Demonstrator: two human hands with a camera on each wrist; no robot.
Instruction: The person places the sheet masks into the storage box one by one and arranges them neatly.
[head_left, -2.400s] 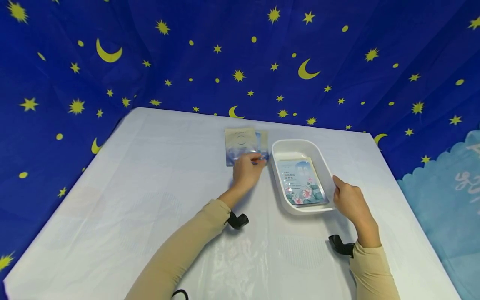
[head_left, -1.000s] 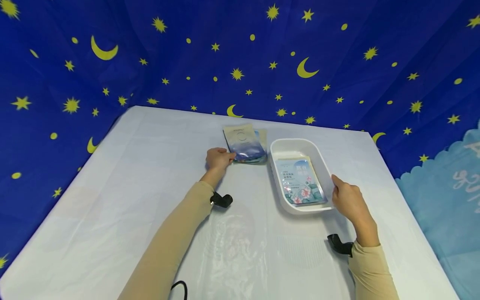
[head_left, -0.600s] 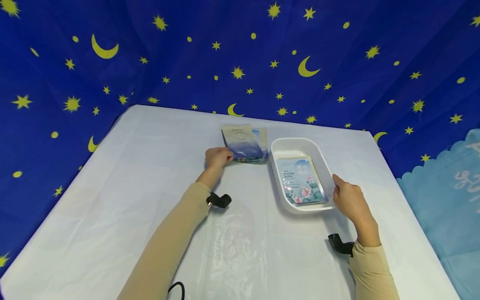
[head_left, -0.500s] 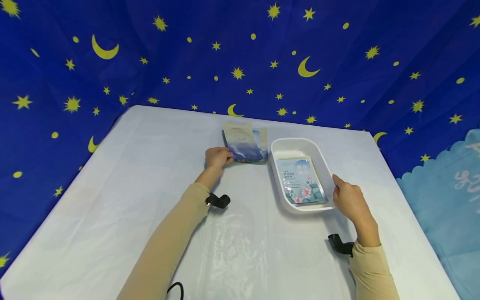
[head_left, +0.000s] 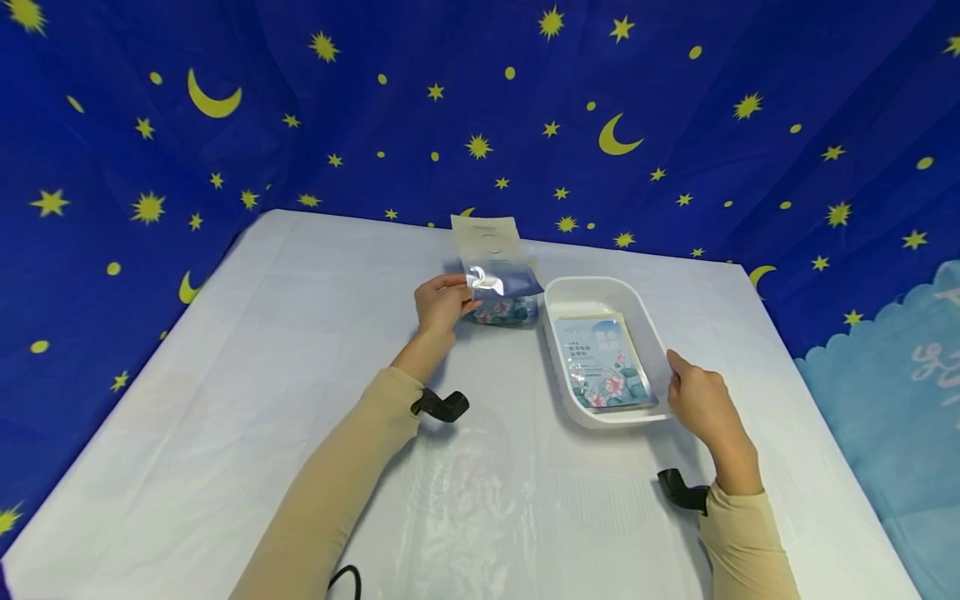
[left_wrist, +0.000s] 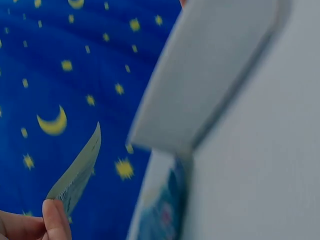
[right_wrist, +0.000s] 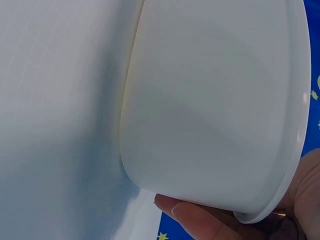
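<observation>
- White table cover (head_left: 225, 400) lies before a starry blue backdrop (head_left: 375, 100).
- Left hand (head_left: 438, 304) pinches a sachet (head_left: 491, 262), lifted upright above the other sachets (head_left: 506, 311).
- Right hand (head_left: 701, 400) grips the white tray (head_left: 645, 321), which holds a floral packet (head_left: 603, 362).

At the lower left, the left hand's fingertips (left_wrist: 55, 220) pinch a thin flat sachet (left_wrist: 77, 172), seen edge-on and tilted upward. Behind it hangs a dark blue cloth with yellow stars and moons (left_wrist: 75, 65). A blurred white tray wall (left_wrist: 210, 75) fills the right.
</observation>
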